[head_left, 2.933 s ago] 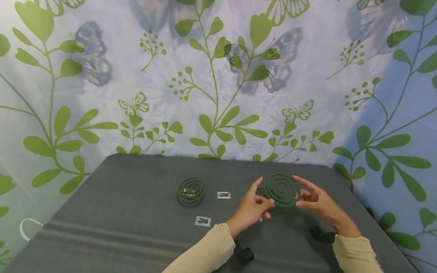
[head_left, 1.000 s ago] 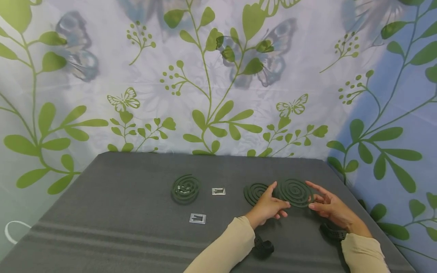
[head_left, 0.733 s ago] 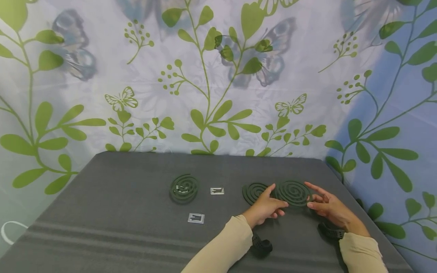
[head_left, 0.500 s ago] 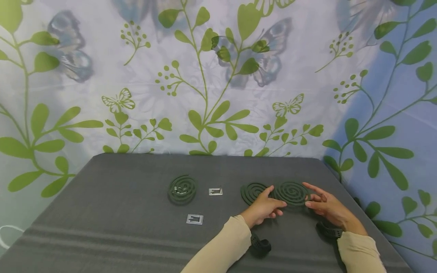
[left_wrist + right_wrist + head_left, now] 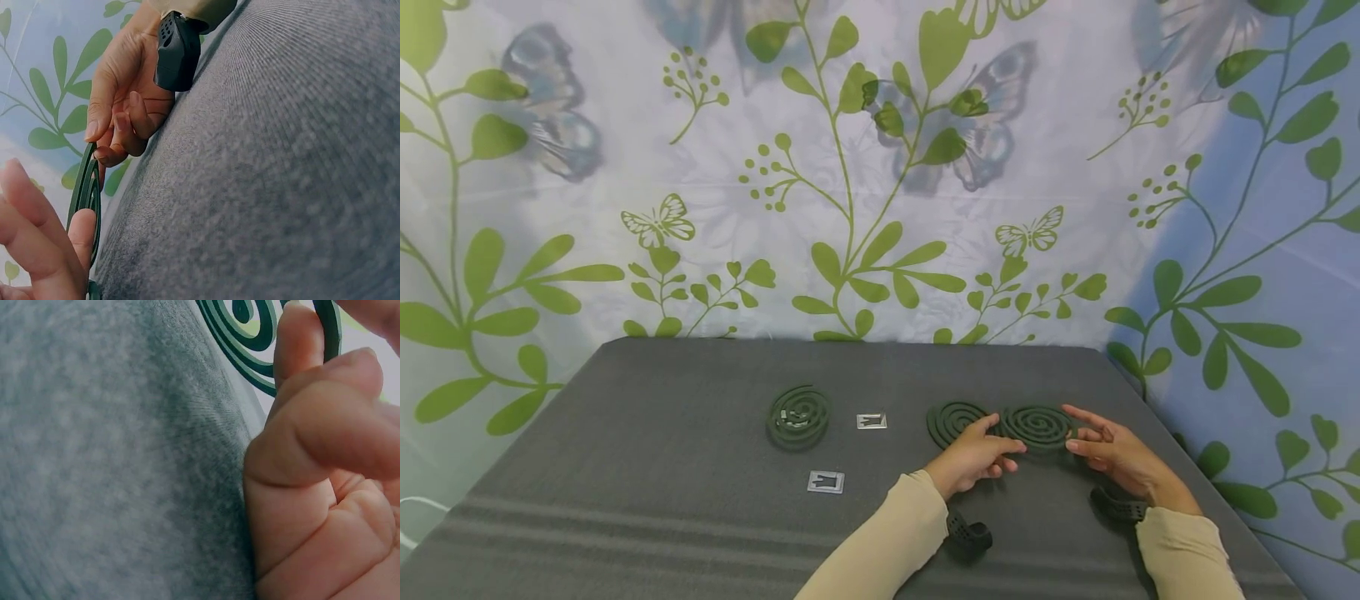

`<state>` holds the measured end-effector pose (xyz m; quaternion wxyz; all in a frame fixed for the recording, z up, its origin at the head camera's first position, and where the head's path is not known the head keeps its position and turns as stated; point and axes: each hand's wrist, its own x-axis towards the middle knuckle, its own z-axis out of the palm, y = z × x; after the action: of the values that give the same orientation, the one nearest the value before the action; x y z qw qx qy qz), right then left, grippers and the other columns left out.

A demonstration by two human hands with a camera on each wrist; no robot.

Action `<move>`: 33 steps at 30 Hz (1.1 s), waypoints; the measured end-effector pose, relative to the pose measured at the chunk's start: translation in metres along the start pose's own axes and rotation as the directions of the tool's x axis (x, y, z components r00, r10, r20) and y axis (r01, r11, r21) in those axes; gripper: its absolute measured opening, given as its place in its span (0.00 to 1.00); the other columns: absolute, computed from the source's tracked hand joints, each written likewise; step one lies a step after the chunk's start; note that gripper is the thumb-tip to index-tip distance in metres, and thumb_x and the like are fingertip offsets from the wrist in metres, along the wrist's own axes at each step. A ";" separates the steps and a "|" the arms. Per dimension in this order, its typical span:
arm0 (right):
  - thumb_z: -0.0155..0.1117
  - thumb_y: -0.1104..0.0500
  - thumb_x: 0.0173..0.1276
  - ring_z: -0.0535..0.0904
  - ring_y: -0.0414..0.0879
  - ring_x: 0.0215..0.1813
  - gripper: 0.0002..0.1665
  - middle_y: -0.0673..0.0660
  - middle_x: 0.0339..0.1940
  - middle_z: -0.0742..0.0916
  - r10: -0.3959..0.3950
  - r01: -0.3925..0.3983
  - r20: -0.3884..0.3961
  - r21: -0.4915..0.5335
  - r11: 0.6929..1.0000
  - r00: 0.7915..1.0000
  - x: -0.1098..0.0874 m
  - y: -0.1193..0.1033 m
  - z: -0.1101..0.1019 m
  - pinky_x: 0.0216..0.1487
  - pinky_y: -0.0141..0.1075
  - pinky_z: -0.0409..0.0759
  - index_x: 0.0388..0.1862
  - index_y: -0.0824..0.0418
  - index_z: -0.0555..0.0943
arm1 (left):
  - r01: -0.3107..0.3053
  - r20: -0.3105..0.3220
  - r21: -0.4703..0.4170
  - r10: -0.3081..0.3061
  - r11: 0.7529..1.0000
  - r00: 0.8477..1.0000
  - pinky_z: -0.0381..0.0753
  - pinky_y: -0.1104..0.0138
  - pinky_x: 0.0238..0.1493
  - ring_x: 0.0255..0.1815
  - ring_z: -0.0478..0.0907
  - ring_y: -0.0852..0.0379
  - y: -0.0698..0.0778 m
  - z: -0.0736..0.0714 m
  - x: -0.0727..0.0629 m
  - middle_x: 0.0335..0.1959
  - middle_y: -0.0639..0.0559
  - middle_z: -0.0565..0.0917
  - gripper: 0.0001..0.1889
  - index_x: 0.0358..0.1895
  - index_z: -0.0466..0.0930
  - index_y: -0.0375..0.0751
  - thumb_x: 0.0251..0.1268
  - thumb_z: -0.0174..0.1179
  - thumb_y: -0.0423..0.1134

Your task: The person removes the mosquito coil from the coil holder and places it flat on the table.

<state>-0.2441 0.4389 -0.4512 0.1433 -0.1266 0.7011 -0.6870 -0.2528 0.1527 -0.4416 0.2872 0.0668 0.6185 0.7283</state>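
A dark green mosquito coil (image 5: 1037,427) spans the space between both hands, close over the grey table. My left hand (image 5: 976,454) holds its left edge with thumb and fingers. On the opposite edge, my right hand (image 5: 1112,450) pinches it between thumb and fingers; the left wrist view shows this grip on the coil (image 5: 81,187) side-on. Just left of it, partly behind the left hand, a second green coil (image 5: 951,418) lies on the table. Farther left is another coil pile (image 5: 797,421) with a small silvery metal piece (image 5: 793,415) on it.
Two small silvery metal coil stands lie between the coils: one stand (image 5: 872,421) farther back, the other stand (image 5: 826,482) nearer the front. Grey cloth covers the table (image 5: 662,467). Behind it hangs a leaf-and-butterfly patterned curtain (image 5: 737,167).
Both hands have carried the coil rightward from in front of the second coil and lowered it toward the table, tilting it flatter. The second coil now shows beside it. The head view has shifted slightly.
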 end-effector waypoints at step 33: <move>0.69 0.66 0.77 0.73 0.40 0.28 0.50 0.50 0.36 0.85 0.160 -0.220 -0.194 -0.343 0.913 0.968 -0.002 -0.013 0.004 0.33 0.34 0.76 0.84 0.80 0.49 | -0.084 0.008 0.053 0.084 0.995 0.996 0.76 0.77 0.26 0.22 0.79 0.67 -0.005 0.002 -0.003 0.45 0.42 0.92 0.38 0.86 0.61 0.40 0.77 0.66 0.30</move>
<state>-0.2408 0.4357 -0.4387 0.1267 -0.0258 0.8337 -0.5369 -0.2479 0.1533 -0.4451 0.2563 0.1024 0.6335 0.7229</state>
